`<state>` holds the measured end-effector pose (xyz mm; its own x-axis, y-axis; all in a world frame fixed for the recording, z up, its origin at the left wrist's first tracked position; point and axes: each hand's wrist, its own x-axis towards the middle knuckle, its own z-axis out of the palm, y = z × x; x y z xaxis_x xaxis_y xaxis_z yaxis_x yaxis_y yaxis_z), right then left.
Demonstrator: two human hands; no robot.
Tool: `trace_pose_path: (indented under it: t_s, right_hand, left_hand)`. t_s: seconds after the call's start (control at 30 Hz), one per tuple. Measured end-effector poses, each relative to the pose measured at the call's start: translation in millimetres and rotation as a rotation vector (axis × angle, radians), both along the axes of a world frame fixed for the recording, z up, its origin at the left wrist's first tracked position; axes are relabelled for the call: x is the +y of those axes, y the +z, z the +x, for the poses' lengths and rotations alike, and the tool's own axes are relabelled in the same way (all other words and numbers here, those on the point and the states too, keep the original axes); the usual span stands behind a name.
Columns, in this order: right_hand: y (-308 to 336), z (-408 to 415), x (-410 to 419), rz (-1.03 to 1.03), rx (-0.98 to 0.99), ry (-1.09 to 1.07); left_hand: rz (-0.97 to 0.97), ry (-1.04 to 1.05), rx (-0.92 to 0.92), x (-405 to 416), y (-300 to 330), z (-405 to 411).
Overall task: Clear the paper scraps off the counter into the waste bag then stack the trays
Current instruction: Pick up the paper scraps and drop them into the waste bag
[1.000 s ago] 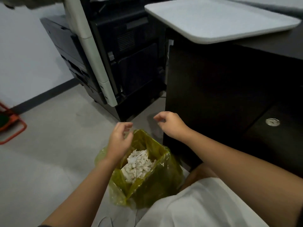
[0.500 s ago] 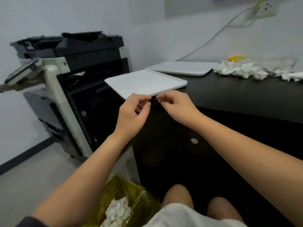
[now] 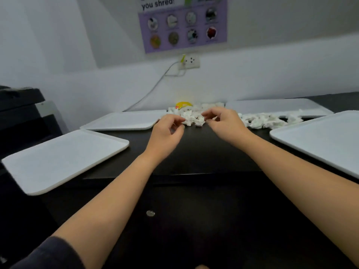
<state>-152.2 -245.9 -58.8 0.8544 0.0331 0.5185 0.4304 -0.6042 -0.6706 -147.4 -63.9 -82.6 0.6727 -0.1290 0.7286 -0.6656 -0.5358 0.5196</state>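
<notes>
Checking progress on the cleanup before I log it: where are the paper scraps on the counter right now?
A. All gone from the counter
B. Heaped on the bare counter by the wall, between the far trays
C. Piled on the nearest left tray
B: the paper scraps lie on the dark counter between the far left tray and far right tray.

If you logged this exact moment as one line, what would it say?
phase: reaching for scraps | left hand: empty, fingers loosely curled | right hand: empty, at paper scraps | trays: four, unstacked | waste bag: out of view
</notes>
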Motion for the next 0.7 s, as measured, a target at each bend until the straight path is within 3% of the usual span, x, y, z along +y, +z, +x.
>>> trace_pose_path:
  t_s: [0.37,0.7]
  right_hand:
    - [-3.3,53.5,-135.2,-0.118,0.164,-0.315]
    - [-23.3,94.1,-151.9,-0.662,0.292,-0.404]
  left_hand:
    - [0.170,-0.171,0.202,-116.5,-16.2,98.1]
    - [0.447,-0.278,0.133,-189.3,-32.9,153.8]
